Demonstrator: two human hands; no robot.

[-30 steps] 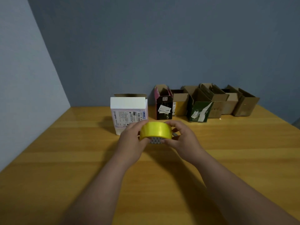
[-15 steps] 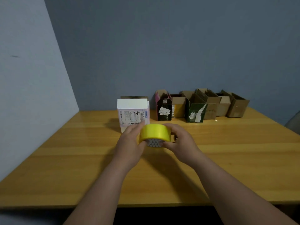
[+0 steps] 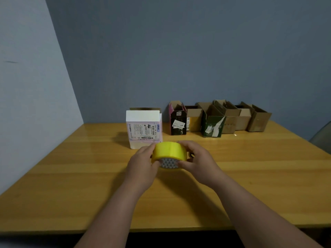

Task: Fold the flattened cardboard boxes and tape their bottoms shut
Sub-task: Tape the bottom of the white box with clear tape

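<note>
A roll of bright yellow packing tape is held just above the yellow wooden surface, between both hands. The left hand grips its left side with fingers curled round the rim; the right hand holds the right side, thumb pinching the near edge. The step looks like finding the tape's loose end; the next move calls for peeling that end free and carrying it to a box bottom. Just behind the roll stands a white cardboard box with a printed shipping label; barcodes show, but the writing is too small to read. Right of that box runs a row of folded boxes: a black-and-pink one, plain brown ones and a dark green one, their stickers unreadable.
</note>
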